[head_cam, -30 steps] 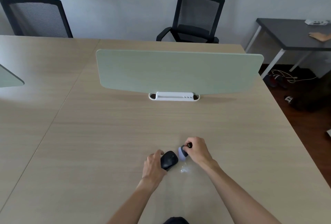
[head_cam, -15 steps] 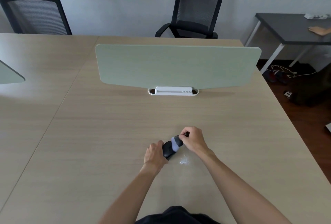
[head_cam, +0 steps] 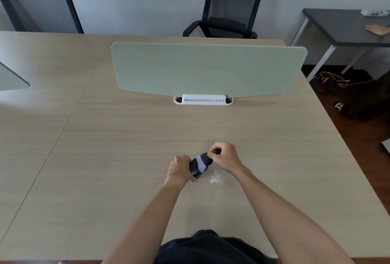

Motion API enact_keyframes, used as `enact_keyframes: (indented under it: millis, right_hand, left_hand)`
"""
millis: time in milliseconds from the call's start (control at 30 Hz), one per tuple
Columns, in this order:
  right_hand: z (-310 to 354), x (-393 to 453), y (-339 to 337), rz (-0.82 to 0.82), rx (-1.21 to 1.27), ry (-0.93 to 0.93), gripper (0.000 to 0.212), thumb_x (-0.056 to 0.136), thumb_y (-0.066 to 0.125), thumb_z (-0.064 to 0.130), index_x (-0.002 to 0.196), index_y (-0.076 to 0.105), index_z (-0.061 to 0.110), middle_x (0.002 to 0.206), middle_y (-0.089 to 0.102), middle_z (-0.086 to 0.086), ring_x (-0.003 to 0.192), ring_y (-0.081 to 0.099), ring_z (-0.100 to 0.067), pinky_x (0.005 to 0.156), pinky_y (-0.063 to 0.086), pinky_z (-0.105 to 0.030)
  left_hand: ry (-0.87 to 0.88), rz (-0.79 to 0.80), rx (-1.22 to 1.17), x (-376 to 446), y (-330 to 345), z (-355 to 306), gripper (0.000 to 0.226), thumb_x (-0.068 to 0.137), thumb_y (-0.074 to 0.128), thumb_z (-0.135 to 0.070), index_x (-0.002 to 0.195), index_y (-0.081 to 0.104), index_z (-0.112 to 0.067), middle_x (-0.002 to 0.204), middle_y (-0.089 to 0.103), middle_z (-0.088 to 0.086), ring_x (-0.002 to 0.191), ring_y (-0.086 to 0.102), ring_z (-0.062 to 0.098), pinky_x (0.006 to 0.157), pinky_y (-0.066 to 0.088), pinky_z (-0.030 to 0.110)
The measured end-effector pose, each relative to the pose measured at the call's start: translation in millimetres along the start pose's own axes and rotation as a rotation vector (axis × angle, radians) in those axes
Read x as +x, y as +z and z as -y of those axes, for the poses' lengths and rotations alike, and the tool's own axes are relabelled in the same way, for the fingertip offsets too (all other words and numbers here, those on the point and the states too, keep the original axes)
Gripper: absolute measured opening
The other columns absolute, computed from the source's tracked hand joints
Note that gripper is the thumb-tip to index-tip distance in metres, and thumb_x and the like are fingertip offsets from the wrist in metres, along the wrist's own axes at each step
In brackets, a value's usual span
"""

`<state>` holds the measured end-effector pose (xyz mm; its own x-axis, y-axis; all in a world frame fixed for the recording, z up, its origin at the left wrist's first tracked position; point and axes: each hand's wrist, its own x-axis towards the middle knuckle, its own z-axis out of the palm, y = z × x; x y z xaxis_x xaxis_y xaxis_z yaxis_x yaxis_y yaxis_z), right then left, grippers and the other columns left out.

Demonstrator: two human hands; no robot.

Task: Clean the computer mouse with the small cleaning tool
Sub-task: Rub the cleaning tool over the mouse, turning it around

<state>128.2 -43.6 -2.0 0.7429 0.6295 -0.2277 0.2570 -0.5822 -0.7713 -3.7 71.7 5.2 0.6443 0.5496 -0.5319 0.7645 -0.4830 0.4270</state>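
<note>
Left hand (head_cam: 179, 168) has its grip closed around the black mouse (head_cam: 195, 169), holding it on the wooden surface (head_cam: 126, 147). Right hand (head_cam: 224, 157) pinches the little cleaning tool (head_cam: 201, 163), whose pale end is pressed on the mouse. Shiny wrapper (head_cam: 215, 179) just beside them.

Hands (head_cam: 202, 164) on mouse (head_cam: 195, 168) w/ tool (head_cam: 200, 163)
</note>
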Motion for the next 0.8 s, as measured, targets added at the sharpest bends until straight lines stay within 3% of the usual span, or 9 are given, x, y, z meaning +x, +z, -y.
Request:
enact_keyframes:
  millis: [100,233,333,400,500,667,800]
  right_hand:
    - [-7.4,-3.4,4.4,0.04,-0.039,0.03,0.009,0.073,0.069,0.011,0.065,0.068,0.015,0.066,0.065,0.002,0.063,0.057,-0.008,0.05,0.041,-0.011]
    - [-7.7,-0.7,5.9,-0.073,-0.088,0.007,0.007,0.077,0.064,0.003,0.071,0.066,0.004,0.068,0.065,-0.008,0.063,0.055,-0.017,0.056,0.044,-0.024]
    - [-4.9,-4.4,5.2,-0.134,-0.002,-0.029,0.01,0.074,0.062,0.002,0.066,0.065,0.008,0.065,0.066,-0.004,0.058,0.053,-0.004,0.054,0.042,-0.014]
    - [-7.7,-9.5,6.5,-0.092,0.056,-0.009,0.011,0.072,0.066,0.007,0.064,0.066,0.014,0.063,0.065,0.001,0.058,0.054,0.0,0.051,0.042,-0.009]
    - [-15.3,-14.8,10.6,-0.023,0.007,0.023,0.01,0.077,0.069,0.009,0.068,0.067,0.014,0.065,0.063,0.006,0.06,0.055,-0.002,0.054,0.041,-0.011]
    - [-16.9,-17.8,10.7,-0.23,-0.005,-0.008,0.015,0.08,0.061,0.003,0.07,0.058,0.014,0.074,0.058,0.004,0.07,0.052,-0.004,0.06,0.036,-0.013]
    - [-12.0,-25.3,19.7,-0.157,0.081,-0.011,0.018,0.07,0.061,0.002,0.061,0.059,0.017,0.062,0.06,0.009,0.058,0.054,-0.001,0.053,0.042,-0.01]
  left_hand:
    - [-0.01,0.019,-0.019,2.0,-2.4,0.1,0.052,0.056,0.09,-0.017,0.103,0.068,-0.008,0.101,0.07,0.009,0.094,0.068,0.026,0.078,0.06,0.035]
    - [-0.022,0.025,-0.006,2.5,-2.7,-2.2,0.053,0.054,0.093,-0.019,0.101,0.069,-0.008,0.099,0.071,0.008,0.093,0.069,0.025,0.075,0.059,0.032]
    - [-0.031,0.029,-0.012,3.7,-1.5,-1.7,0.054,0.052,0.094,-0.018,0.099,0.068,-0.008,0.097,0.07,0.008,0.091,0.069,0.025,0.073,0.059,0.033]
    - [-0.031,0.032,-0.02,5.3,-1.4,0.2,0.053,0.052,0.094,-0.019,0.096,0.068,-0.007,0.093,0.07,0.008,0.089,0.069,0.025,0.072,0.06,0.033]
    - [-0.027,0.041,-0.011,6.6,-1.9,1.0,0.05,0.051,0.093,-0.019,0.092,0.068,-0.006,0.084,0.065,0.006,0.086,0.07,0.025,0.068,0.058,0.031]
    - [-0.007,0.03,0.01,7.1,-1.1,2.1,0.045,0.051,0.09,-0.02,0.087,0.069,-0.006,0.075,0.061,0.004,0.067,0.061,0.023,0.056,0.051,0.026]
    - [0.002,0.008,0.027,8.1,-0.7,4.2,0.046,0.052,0.09,-0.027,0.084,0.064,-0.007,0.079,0.056,0.003,0.072,0.058,0.023,0.056,0.049,0.027]
